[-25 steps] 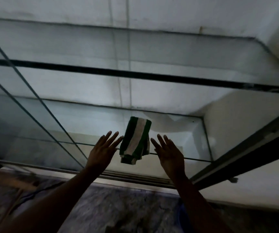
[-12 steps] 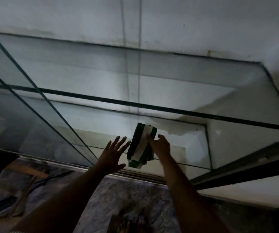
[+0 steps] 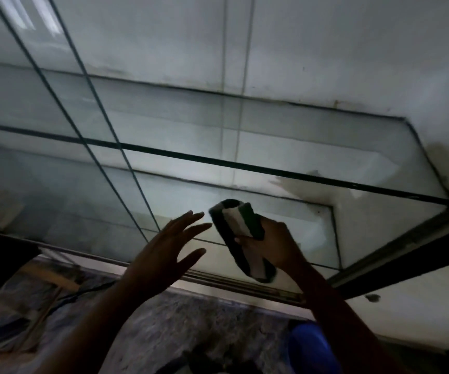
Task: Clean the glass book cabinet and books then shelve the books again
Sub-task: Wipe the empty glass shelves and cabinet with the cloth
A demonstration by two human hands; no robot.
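Note:
The glass book cabinet (image 3: 272, 147) fills the view, its shelves seen through one another and bare of books. A folded green-and-white striped cloth (image 3: 240, 225) is held in front of the lowest shelf. My right hand (image 3: 272, 244) grips the cloth around its middle, lifted off the glass. My left hand (image 3: 169, 249) hovers just left of the cloth with its fingers spread and straight, holding nothing. No books are in view.
Dark sliding-door edges (image 3: 104, 122) cross the left half of the cabinet. A metal track (image 3: 245, 282) runs along the cabinet's bottom. A blue container (image 3: 309, 346) sits low at the right. Mottled grey stone floor (image 3: 191, 319) lies below.
The cloth lay on the glass between both open hands. My right hand closed on it and lifted it. The view tilted up and moved closer.

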